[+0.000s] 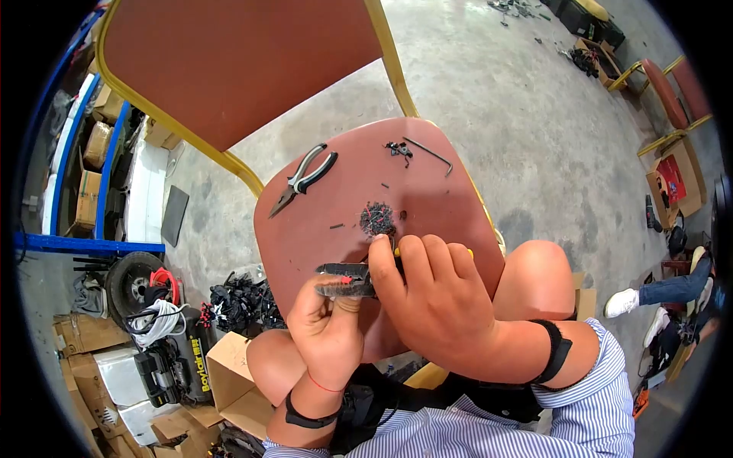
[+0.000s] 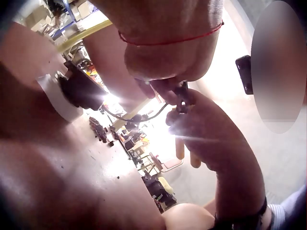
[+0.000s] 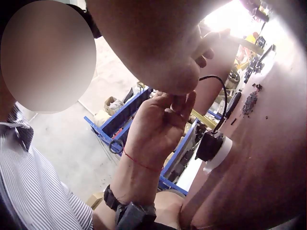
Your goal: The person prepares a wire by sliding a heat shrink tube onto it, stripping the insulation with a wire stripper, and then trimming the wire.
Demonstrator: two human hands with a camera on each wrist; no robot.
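Observation:
My right hand (image 1: 439, 298) grips a pair of yellow-handled pliers (image 1: 343, 270), their dark, blurred jaws pointing left over the chair seat. At those jaws, my left hand (image 1: 328, 332) pinches a small piece with red on it (image 1: 347, 280) between thumb and finger; what kind of piece it is I cannot tell. The right fingers hide most of the handles. In the left wrist view, the two hands meet around a small dark part of the tool (image 2: 182, 98). Just beyond them lies a pile of tiny black and red clippings (image 1: 376, 219) on the seat.
The reddish-brown chair seat (image 1: 305, 237) also bears grey-and-black needle-nose pliers (image 1: 302, 179), a hex key (image 1: 431, 155) and a small black clump (image 1: 398, 150). An open cardboard box (image 1: 233, 374) stands left of the knees, near a heap of black parts (image 1: 243, 301).

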